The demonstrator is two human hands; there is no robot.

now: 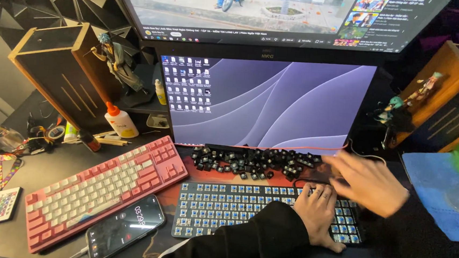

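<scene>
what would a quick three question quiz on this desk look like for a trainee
1. True or false: the keyboard under the left hand has all its keycaps on.
2. Which lies nearest the pink keyboard? A: phone. B: blue cloth. C: green-haired figure.
3. Fill in: the blurred right hand is beside a pile of loose ____ keycaps.

Key: 1 false; 2 A; 3 black.
</scene>
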